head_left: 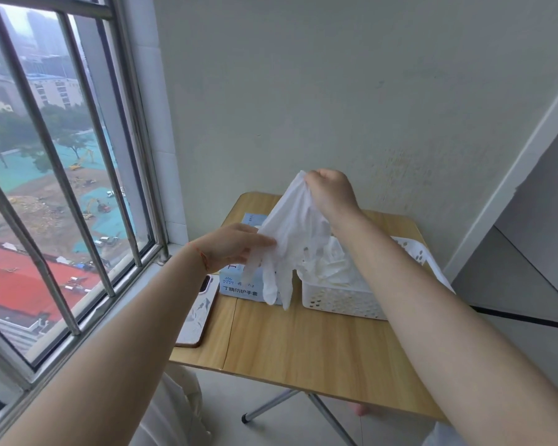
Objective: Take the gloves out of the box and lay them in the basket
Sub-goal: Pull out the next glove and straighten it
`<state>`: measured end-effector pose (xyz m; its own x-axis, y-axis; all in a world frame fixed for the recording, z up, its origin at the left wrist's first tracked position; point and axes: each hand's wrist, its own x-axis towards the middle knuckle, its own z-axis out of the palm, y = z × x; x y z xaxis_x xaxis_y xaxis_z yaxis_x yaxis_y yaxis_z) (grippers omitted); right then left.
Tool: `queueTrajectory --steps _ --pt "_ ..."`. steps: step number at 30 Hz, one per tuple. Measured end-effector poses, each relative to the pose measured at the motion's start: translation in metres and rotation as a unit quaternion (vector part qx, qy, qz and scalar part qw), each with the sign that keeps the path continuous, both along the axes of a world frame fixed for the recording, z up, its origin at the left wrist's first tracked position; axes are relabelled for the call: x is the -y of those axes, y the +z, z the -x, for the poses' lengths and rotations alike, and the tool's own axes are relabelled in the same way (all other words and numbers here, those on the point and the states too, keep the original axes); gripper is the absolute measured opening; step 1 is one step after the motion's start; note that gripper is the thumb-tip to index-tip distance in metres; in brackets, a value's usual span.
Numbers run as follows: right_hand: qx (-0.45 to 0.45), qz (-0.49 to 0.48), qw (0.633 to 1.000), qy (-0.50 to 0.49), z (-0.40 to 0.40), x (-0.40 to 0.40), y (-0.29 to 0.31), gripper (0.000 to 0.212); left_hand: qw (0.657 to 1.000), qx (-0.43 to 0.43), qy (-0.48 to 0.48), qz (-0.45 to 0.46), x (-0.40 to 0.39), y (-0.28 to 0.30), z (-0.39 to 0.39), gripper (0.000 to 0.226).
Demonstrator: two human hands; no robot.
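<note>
A white glove [295,233] hangs above the table, its fingers dangling in front of the light blue glove box [239,286]. My right hand [331,191] pinches the glove's cuff at the top. My left hand [236,246] reaches in from the left with fingers extended, touching the glove's side. To the right of the box stands a white perforated basket [342,302] with several white gloves [332,263] heaped inside. The hanging glove and my left hand hide most of the box's top.
The wooden folding table [303,342] stands in a corner, with a barred window [62,188] on the left and a wall behind. A phone [195,312] in a patterned case lies at the table's left edge. A white bag [174,410] sits on the floor below.
</note>
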<state>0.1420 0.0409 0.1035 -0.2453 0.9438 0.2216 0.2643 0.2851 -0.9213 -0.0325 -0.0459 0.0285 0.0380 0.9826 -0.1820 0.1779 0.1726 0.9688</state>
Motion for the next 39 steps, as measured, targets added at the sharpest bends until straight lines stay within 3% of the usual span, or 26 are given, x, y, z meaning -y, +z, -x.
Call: queueTrajectory --steps 3,5,9,13,16,19,23,25,27,30,33,36,39 --pt "-0.044 0.077 0.996 -0.005 0.000 -0.001 0.001 0.028 0.987 0.155 0.036 0.001 0.001 -0.002 0.006 0.040" --pt "-0.069 0.152 0.986 -0.004 -0.001 -0.002 -0.002 0.017 0.980 0.190 0.066 0.007 0.000 -0.003 0.014 0.035" --pt "-0.076 0.250 0.965 0.023 -0.011 -0.010 -0.014 0.015 0.988 0.092 0.124 0.007 -0.008 -0.007 0.012 0.027" --pt "-0.039 0.309 0.949 0.052 -0.031 -0.017 -0.028 0.006 0.992 -0.056 0.115 -0.008 -0.023 -0.002 -0.011 0.021" --pt "-0.017 0.311 0.949 0.039 -0.050 -0.029 -0.041 0.022 0.979 -0.158 0.128 -0.026 -0.042 -0.001 -0.033 0.021" --pt "-0.009 0.286 0.958 0.002 -0.075 -0.035 -0.047 0.011 0.964 -0.243 0.094 -0.051 -0.061 0.005 -0.053 0.021" --pt "-0.012 0.265 0.963 -0.044 -0.121 -0.052 -0.054 0.013 0.932 -0.357 0.029 -0.064 -0.093 0.025 -0.086 0.019" --pt "0.033 0.230 0.970 -0.074 -0.143 -0.059 -0.060 0.014 0.905 -0.419 0.019 -0.069 -0.107 0.029 -0.106 0.018" --pt "0.157 0.142 0.971 -0.114 -0.161 -0.064 -0.070 0.018 0.871 -0.483 0.048 -0.082 -0.115 0.028 -0.122 0.018" --pt "0.334 0.013 0.931 -0.148 -0.180 -0.072 -0.093 0.023 0.795 -0.570 0.093 -0.183 -0.116 0.014 -0.146 0.023" --pt "0.417 -0.050 0.894 -0.153 -0.178 -0.075 -0.107 0.027 0.806 -0.523 0.009 -0.278 -0.107 -0.002 -0.168 0.023" --pt "0.504 -0.100 0.847 -0.134 -0.175 -0.072 -0.111 0.040 0.810 -0.529 -0.126 -0.219 -0.097 -0.019 -0.185 0.043" --pt "0.564 -0.137 0.807 -0.110 -0.175 -0.067 -0.109 0.042 0.803 -0.552 -0.151 -0.166 -0.096 -0.023 -0.181 0.062"
